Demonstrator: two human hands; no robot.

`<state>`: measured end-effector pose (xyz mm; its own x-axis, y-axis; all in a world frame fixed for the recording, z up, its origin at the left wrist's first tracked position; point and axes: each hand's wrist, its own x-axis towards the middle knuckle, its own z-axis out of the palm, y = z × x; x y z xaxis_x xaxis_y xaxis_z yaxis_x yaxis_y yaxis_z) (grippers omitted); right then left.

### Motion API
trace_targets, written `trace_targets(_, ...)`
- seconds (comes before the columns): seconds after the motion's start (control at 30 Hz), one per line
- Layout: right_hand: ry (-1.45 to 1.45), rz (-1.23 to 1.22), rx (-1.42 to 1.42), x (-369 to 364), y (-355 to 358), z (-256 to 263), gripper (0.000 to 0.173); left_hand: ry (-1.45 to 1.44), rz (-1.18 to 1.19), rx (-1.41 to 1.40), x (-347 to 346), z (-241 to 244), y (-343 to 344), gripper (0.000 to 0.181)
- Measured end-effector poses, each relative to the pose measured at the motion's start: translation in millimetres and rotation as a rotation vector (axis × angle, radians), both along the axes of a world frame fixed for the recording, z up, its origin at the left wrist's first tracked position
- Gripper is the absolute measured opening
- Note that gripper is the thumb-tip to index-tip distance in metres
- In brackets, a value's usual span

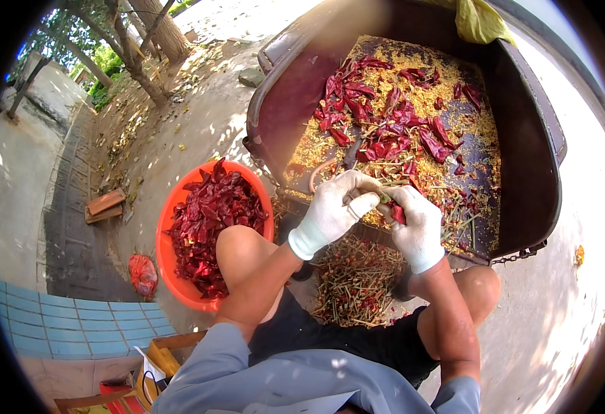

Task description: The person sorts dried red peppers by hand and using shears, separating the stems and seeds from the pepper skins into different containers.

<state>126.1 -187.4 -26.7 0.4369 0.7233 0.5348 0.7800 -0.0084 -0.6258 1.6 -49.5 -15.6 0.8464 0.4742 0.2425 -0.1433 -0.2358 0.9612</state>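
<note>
Both my hands wear white knit gloves and meet above the near edge of a metal cart bed [527, 171]. My left hand [336, 209] pinches the green stem end of a dried red chili pepper [397, 212]. My right hand [416, 222] grips the red part of the same pepper; the fingers hide much of it. Dried red chilies [380, 124], yellow seeds [421, 103] and cut stems lie across the cart bed. To the left, an orange plastic basin [164, 248] holds a heap of dried red chilies [212, 207].
Between my feet lies a pile of stems and scraps [357, 279]. A red plastic bag [142, 277] and bricks [105, 205] rest left of the basin. A chain [513, 257] hangs at the cart's right corner. Blue tiles [75, 321] and a wooden chair [165, 357] are at lower left.
</note>
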Motion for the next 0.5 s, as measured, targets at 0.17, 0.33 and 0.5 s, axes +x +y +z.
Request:
trace_targets(0.17,-0.065,0.033,-0.111,3.7,-5.1,3.1,0.028,0.0,0.08,0.31,1.3,7.2,-5.2,0.019)
trace_targets(0.33,0.2,0.156,-0.124,4.4,-3.8,4.5,0.025,-0.028,0.085,0.196,0.1,4.4,-2.2,0.011)
trace_targets(0.5,1.129,0.269,-0.194,-7.5,-1.8,6.5,0.03,-0.204,0.233,0.646,-0.6,9.4,-4.9,0.012)
